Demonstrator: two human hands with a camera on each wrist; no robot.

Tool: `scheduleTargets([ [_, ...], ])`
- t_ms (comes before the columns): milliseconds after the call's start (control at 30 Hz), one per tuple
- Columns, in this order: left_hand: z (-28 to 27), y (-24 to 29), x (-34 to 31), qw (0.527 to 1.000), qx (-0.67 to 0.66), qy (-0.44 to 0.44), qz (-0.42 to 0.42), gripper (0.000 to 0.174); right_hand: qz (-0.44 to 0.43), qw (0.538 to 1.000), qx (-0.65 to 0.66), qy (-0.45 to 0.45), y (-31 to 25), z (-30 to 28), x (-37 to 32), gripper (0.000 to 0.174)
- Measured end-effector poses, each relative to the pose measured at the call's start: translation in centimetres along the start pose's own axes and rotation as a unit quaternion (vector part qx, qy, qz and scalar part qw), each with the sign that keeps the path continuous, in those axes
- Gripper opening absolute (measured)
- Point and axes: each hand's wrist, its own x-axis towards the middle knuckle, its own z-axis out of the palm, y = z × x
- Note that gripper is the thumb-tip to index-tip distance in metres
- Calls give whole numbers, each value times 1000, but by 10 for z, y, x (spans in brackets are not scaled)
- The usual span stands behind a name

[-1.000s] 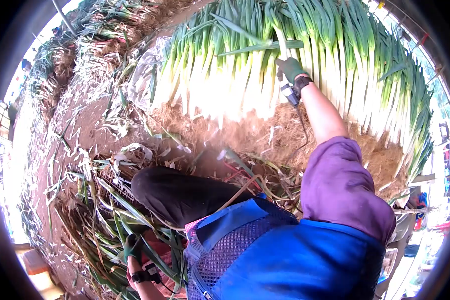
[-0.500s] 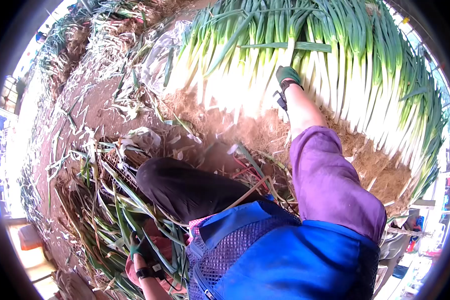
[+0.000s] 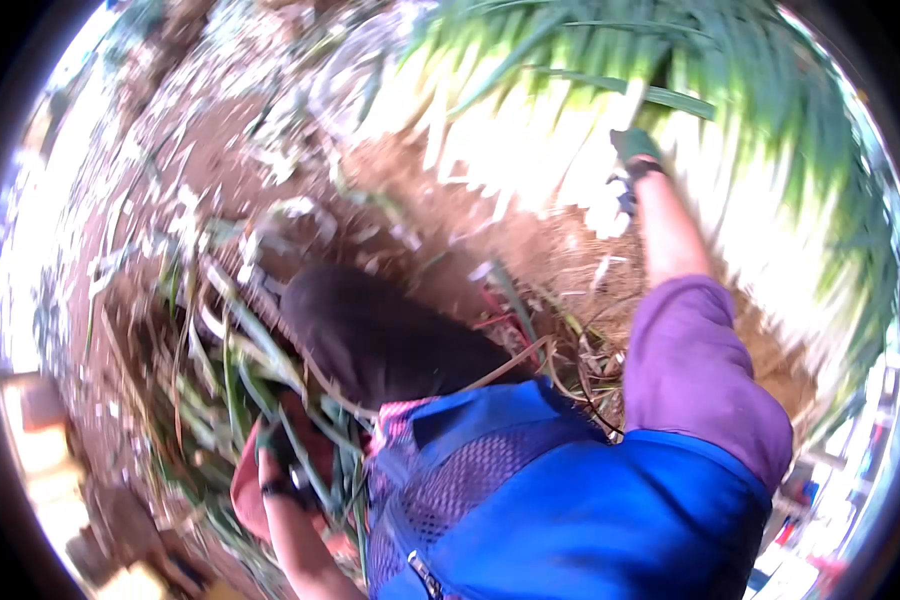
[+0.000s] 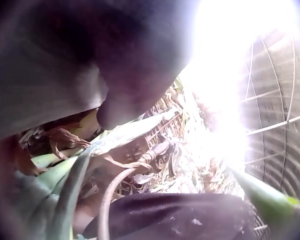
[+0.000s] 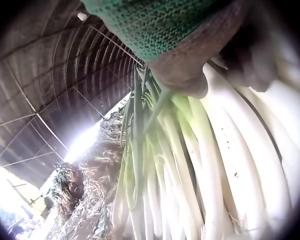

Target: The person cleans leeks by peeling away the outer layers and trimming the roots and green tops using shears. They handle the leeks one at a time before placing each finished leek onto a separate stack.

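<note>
A broad row of long green onions [image 3: 530, 130], white at the stalks and green at the tops, lies in the upper right of the head view. My right hand [image 3: 635, 147], in a green glove, grips a green onion [image 5: 240, 120] partway up its white stalk; the right wrist view has the thumb along it, other fingers in shadow. Down at the lower left, my left hand [image 3: 273, 447], also gloved, is among loose green leaves [image 3: 255, 360] beside a pink cloth [image 3: 250, 480]. In the left wrist view its fingers [image 4: 135, 85] are dark, and I cannot tell whether they hold a leaf.
Brown roots and soil [image 3: 570, 250] border the stalk ends. Leaf scraps litter the ground [image 3: 220, 130] at the left. A dark-trousered knee [image 3: 360, 320] and a blue apron [image 3: 590, 510] fill the lower middle. Clear plastic sheeting [image 3: 350, 75] lies left of the row.
The head view has shifted and blurred. My right hand stays on the stalks, having slid down from the leafy part about a second ago. My left hand stays among the leaves.
</note>
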Motion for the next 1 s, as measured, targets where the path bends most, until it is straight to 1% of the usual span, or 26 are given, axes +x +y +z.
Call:
scheduleTargets([
  [33, 2, -1, 3, 984, 155, -26, 86, 23, 15, 998, 55, 10, -3, -1, -10, 49],
  [67, 6, -1, 7, 910, 356, -32, 212, 20, -12, 990, 141, 3, 11, 12, -2, 50],
  [100, 7, -18, 27, 843, 454, -2, 287, 20, -31, 984, 174, -1, -12, -2, -35, 50],
  [133, 8, 90, -26, 835, 417, 62, 353, 22, -51, 993, 105, -25, -42, -23, -68, 47],
  [167, -3, 116, -30, 876, 393, 8, 278, 26, -69, 988, 119, -67, -50, -17, -71, 44],
  [200, -14, 108, -22, 942, 235, 51, 235, 24, -81, 982, 129, -108, -54, -10, -70, 42],
  [233, -25, 99, -14, 971, 58, 103, 210, 22, -74, 964, 210, -143, -67, 1, -76, 38],
  [267, -26, 143, -37, 972, -87, 128, 179, 19, -60, 939, 289, -175, -80, 10, -83, 35],
  [300, -26, 190, -62, 946, -234, 160, 159, 17, -60, 923, 335, -180, -107, 9, -106, 27],
  [333, -23, 229, -84, 894, -401, 170, 105, 13, -95, 871, 419, -237, -128, 11, -121, 24],
  [367, -25, 245, -100, 930, -262, 130, 224, 15, -156, 822, 468, -285, -151, 10, -141, 25],
  [400, -25, 258, -107, 919, -331, 151, 155, 18, -181, 792, 479, -332, -187, 0, -181, 34],
  [433, -19, 257, -111, 918, -340, 127, 157, 20, -268, 813, 404, -322, -226, -12, -230, 41],
  [467, -12, 258, -113, 918, -348, 103, 161, 22, -291, 781, 361, -419, -256, -18, -264, 48],
  [500, 3, 263, -119, 933, -313, 84, 153, 26, -351, 696, 371, -504, -279, -12, -294, 58],
  [533, 21, 268, -124, 947, -279, 65, 146, 29, -417, 552, 426, -583, -299, 9, -321, 62],
  [567, 38, 260, -122, 959, -238, 18, 150, 33, -405, 508, 389, -653, -322, 24, -347, 68],
  [600, 54, 251, -120, 968, -197, -28, 153, 36, -417, 487, 409, -649, -344, 37, -373, 65],
  [700, 81, 245, -137, 968, -166, -117, 147, 43, -415, 538, 345, -647, -392, 32, -407, 43],
  [733, 83, 240, -139, 969, -153, -127, 148, 46, -336, 577, 330, -667, -404, 23, -420, 38],
  [800, 79, 223, -143, 975, -116, -140, 129, 47, -410, 553, 250, -681, -424, 41, -436, 40],
  [833, 66, 227, -148, 976, -44, -145, 154, 45, -394, 550, 199, -709, -434, 56, -444, 39],
  [867, 51, 231, -154, 972, 29, -150, 177, 46, -431, 558, 131, -697, -449, 69, -446, 39],
  [900, 32, 239, -158, 972, 65, -184, 133, 49, -468, 558, 62, -682, -464, 78, -450, 38],
  [967, 5, 227, -163, 988, 18, -132, 83, 46, -519, 614, 98, -586, -518, 71, -459, 39],
  [1000, -9, 211, -163, 992, -26, -90, 83, 45, -580, 523, 253, -572, -564, 98, -433, 40],
])
